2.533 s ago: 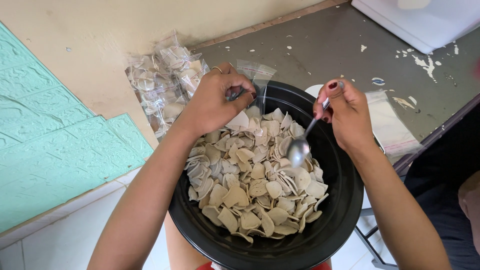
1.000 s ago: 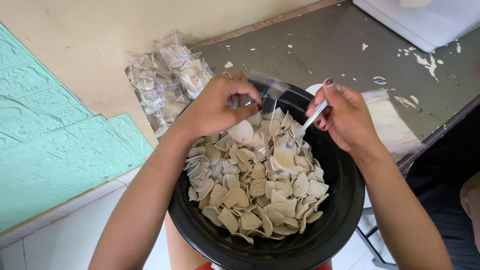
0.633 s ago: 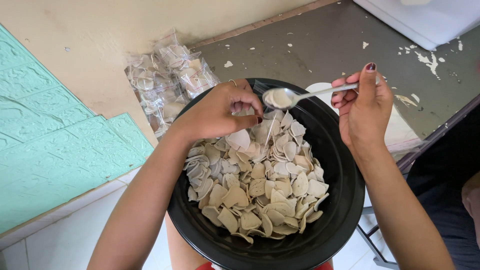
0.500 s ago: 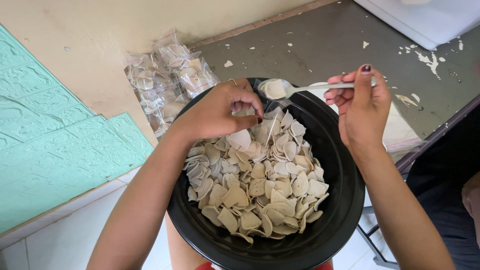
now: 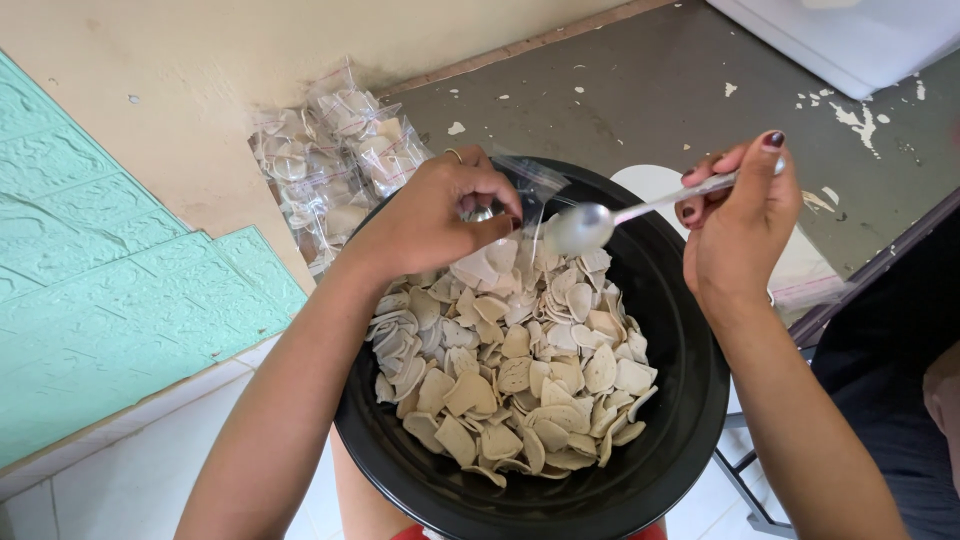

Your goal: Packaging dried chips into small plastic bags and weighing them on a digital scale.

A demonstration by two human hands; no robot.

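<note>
Over the black bowl (image 5: 690,400) heaped with pale chips (image 5: 510,370), the left hand (image 5: 435,215) pinches open a small clear bag (image 5: 525,190). The right hand (image 5: 740,225) grips a spoon (image 5: 640,212) tipped at the bag's mouth. A slack, narrow opening could spill chips back or onto the counter (image 5: 640,100).

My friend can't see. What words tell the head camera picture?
A left hand holds a small clear bag open over a black bowl of pale chips, while the right hand tips a metal spoon toward it. Filled bags lie behind.
</note>
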